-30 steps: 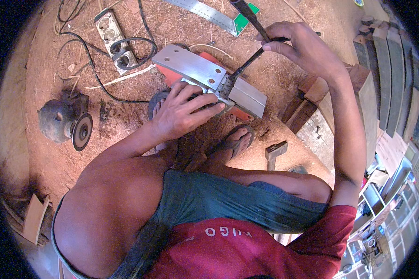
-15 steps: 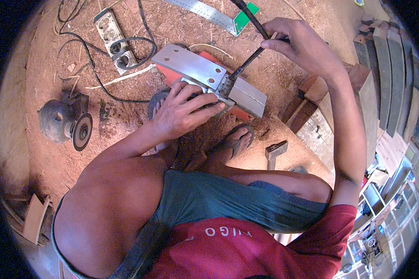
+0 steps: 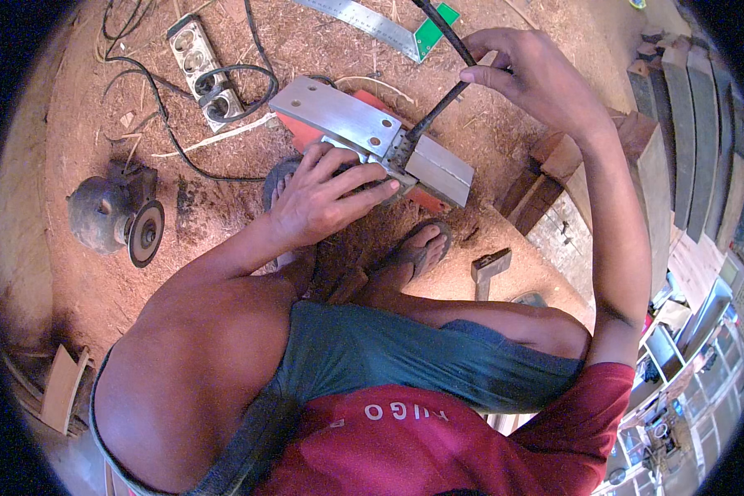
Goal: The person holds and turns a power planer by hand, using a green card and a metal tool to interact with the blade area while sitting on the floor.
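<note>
Left hand presses flat on grey angled steel plate; right hand pinches thin dark rod above it. Plate judged heavy, rigid.

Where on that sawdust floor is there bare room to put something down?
Bare sawdust lies between the round grey angle grinder and the grey metal plate, below the black cable. It is crowded around the plate: the left hand presses there, the right hand holds a dark rod, and wooden blocks stand close.
</note>
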`<state>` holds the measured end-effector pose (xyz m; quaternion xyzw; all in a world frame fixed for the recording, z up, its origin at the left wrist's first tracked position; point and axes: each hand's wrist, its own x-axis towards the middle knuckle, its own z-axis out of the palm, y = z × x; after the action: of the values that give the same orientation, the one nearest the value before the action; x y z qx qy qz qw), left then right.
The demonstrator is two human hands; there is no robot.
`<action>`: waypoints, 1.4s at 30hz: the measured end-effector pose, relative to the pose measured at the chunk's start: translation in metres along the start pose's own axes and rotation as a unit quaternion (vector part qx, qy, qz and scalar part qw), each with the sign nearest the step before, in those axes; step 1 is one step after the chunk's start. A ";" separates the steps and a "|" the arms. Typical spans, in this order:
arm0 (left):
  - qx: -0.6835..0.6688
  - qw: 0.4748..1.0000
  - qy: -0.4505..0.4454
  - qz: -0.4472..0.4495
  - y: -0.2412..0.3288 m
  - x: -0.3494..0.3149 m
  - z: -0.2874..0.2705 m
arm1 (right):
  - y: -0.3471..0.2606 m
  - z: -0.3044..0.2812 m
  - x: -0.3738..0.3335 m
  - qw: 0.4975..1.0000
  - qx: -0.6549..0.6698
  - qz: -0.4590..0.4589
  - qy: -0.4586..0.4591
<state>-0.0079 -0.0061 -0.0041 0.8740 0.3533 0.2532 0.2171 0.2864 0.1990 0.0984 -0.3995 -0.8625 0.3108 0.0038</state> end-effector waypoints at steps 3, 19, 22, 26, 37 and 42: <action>0.002 1.000 0.007 0.006 -0.001 0.000 0.000 | -0.009 -0.001 0.001 0.998 -0.037 0.024 -0.032; 0.049 0.995 -0.059 -0.057 -0.056 0.043 -0.038 | -0.023 0.001 -0.015 0.988 -0.024 -0.137 0.062; 0.053 0.993 -0.100 -0.044 -0.059 0.046 -0.033 | -0.029 0.001 -0.018 0.991 -0.033 -0.111 0.063; 0.021 0.988 -0.146 -0.044 -0.064 0.053 -0.035 | -0.034 0.000 -0.013 0.995 -0.010 -0.094 0.022; -0.008 0.983 -0.178 -0.047 -0.069 0.059 -0.028 | -0.018 0.005 -0.021 0.994 0.045 -0.101 0.013; -0.029 0.974 -0.214 -0.066 -0.069 0.065 -0.033 | -0.019 0.003 -0.026 0.992 0.053 -0.114 0.014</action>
<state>-0.0227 0.0930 0.0015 0.8760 0.3482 0.0559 0.3290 0.2902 0.1700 0.1126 -0.3021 -0.8846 0.3480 0.0719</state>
